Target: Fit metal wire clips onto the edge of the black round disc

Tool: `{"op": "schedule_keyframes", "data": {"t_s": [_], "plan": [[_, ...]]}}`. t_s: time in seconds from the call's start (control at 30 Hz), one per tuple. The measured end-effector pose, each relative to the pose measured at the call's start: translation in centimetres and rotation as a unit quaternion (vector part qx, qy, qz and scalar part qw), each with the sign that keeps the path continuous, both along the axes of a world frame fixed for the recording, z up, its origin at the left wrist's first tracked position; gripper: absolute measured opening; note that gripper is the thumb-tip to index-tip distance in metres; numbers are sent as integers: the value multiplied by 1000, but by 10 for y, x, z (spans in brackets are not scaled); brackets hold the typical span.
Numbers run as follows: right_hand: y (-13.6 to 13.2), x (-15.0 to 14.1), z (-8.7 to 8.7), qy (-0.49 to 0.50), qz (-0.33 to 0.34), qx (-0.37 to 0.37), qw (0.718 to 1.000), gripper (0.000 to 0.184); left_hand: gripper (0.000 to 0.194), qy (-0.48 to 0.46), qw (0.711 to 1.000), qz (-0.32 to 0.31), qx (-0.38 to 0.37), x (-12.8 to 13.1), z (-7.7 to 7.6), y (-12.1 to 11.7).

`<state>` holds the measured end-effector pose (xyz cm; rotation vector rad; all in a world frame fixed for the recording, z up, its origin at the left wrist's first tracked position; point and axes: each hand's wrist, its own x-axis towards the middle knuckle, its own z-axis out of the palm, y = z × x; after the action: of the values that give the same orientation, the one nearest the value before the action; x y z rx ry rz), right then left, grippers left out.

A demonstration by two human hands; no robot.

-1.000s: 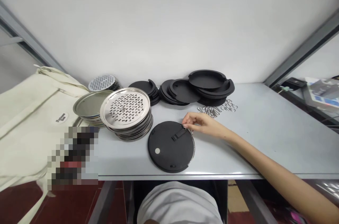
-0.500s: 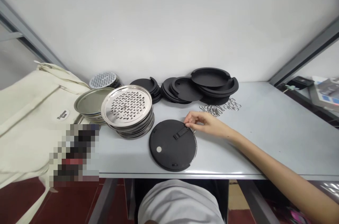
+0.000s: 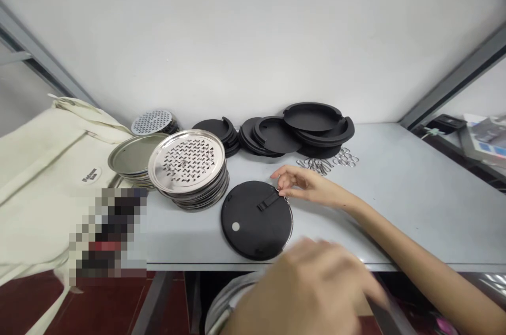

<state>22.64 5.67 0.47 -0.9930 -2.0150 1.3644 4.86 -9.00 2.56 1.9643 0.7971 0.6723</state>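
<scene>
A round black disc (image 3: 253, 235) lies flat near the table's front edge, with a pale round dot on its face and a thin shiny rim at its right side. From its upper right a short black strap (image 3: 269, 201) reaches to the edge, where a small metal clip (image 3: 286, 199) shows. My right hand (image 3: 302, 185) is at that strap end, thumb and curled fingers pinched on the clip, index finger raised. Close to the camera, my left hand (image 3: 316, 282) is smeared by motion in front of my lap; its fingers cannot be made out.
Stacked metal grater plates (image 3: 192, 166) stand left of the disc, beside a stack of olive lids (image 3: 136, 153). Black round trays (image 3: 312, 118) are piled by the wall. Loose metal clips (image 3: 316, 165) and rings (image 3: 346, 158) lie before them. A cream bag (image 3: 43, 182) covers the left side.
My left hand has come into view from below, moving fast over my lap. My right hand stays at the strap end, its index finger now lifted away from the thumb. The disc has hardly moved.
</scene>
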Motion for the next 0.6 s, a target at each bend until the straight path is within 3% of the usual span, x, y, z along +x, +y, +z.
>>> {"op": "schedule_keyframes", "data": {"t_s": [0.03,0.13,0.2,0.33,0.6], "plan": [[1,-1,-1,9,-7,-4,1000,36,26,0,1000,23,10,-1,1,16],[2,-3,-3,7,-16,-6,1000,31,23,35,966,240,91,-5,-8,55],[2,-3,-2,-4,-20,5,1000,30,17,65,946,297,109,-6,-19,69],[2,-4,0,-30,-32,43,998,30,13,134,937,291,135,-8,-34,76],[1,-6,-7,-20,-19,30,999,30,15,142,937,285,143,-8,-35,76]]}}
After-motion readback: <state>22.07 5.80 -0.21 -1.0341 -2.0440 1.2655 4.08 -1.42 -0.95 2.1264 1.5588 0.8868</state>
